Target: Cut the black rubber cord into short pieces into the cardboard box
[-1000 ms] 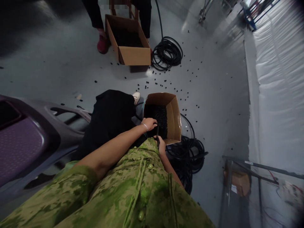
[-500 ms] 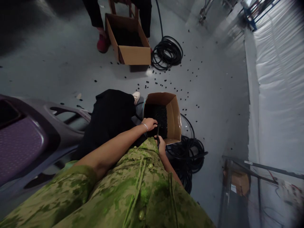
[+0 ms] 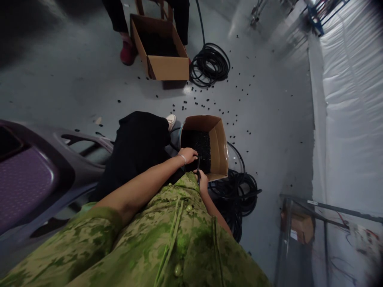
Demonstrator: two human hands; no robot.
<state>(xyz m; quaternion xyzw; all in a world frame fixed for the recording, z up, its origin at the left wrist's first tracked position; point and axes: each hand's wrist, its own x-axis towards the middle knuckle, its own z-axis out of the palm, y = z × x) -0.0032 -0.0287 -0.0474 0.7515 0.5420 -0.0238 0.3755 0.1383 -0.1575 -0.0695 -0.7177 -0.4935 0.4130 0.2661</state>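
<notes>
While the right hand (image 3: 204, 182) wraps its fingers round a dark slim tool (image 3: 198, 172), the left hand (image 3: 188, 154) bends its fingers near the tip, pinching what, if anything, I cannot tell. Beyond, the cardboard box (image 3: 219, 155) already holds many small black pieces (image 3: 205, 146); beside it, plenty of black hose (image 3: 243, 197) lies coiled, partly hidden behind the forearm (image 3: 216, 213).
</notes>
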